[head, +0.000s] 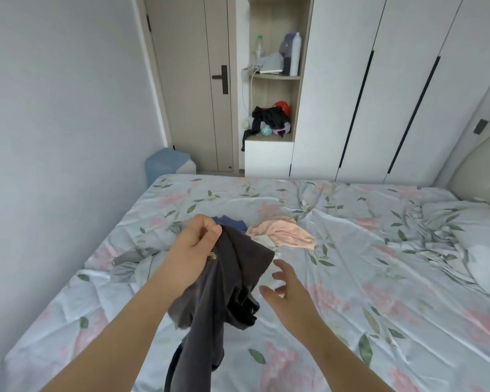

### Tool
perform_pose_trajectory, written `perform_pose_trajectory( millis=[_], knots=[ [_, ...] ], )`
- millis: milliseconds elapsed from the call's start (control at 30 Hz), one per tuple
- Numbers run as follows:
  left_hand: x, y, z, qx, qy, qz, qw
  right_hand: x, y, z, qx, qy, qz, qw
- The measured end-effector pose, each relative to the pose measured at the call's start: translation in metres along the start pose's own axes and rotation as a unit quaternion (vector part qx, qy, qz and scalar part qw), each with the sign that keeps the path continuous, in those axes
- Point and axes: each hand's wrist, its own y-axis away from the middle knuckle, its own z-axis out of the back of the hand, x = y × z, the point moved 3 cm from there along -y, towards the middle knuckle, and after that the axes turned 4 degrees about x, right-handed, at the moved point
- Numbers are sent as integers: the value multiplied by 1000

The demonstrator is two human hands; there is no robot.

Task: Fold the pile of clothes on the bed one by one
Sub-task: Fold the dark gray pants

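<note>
Head view: left hand (194, 246) pinches dark garment (232, 281); right hand (290, 297) spread; shelf (269, 138) holds black clothes (266, 116).

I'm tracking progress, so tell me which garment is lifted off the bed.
The dark grey garment: the left hand grips it and it hangs above the bed. The pink garment and blue garment lie on the bed.

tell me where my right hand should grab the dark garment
Probably its free upper corner, from the right: the left hand pinches the dark garment at its other end, so it hangs bunched, and the open right hand is just below that corner.
</note>
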Motion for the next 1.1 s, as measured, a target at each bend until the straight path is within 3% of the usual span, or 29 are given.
perform_pose_trajectory(
  millis=[133, 333, 500, 567, 700, 767, 800, 867, 900, 967, 1033, 1100],
  knots=[
    [-33, 31, -48, 5, 149, 3, 989, 3, 35, 47, 7, -98, 81, 992],
    [-41, 58, -90, -20, 252, 64, 966, -19, 69, 99, -22, -132, 56, 989],
    [-27, 66, -109, -20, 269, 121, 955, -33, 79, 95, 103, -233, 45, 966],
    [-26, 66, -112, -5, 281, 129, 951, -35, 75, 85, 102, -191, 43, 975],
    [-26, 71, -106, 24, 268, 143, 952, -33, 61, 85, 17, -103, 53, 993],
    [-22, 73, -97, 0, 157, 143, 977, -33, 57, 86, 21, -103, 51, 993],
    [-19, 73, -92, -21, 26, 128, 991, -31, 56, 85, 27, -107, 50, 993],
    [-18, 75, -88, -64, -275, 48, 958, -28, 56, 81, 32, -108, 57, 992],
    [-19, 75, -93, -66, -339, -6, 939, -25, 56, 78, 34, -101, 64, 992],
    [-20, 73, -107, 15, -324, -51, 945, -19, 54, 72, 39, -73, 74, 994],
    [-16, 69, -120, 112, -289, -24, 950, -16, 52, 69, 44, -52, 79, 995],
    [-14, 65, -122, 111, -293, -24, 949, -14, 53, 69, 52, -40, 84, 994]
  ],
)
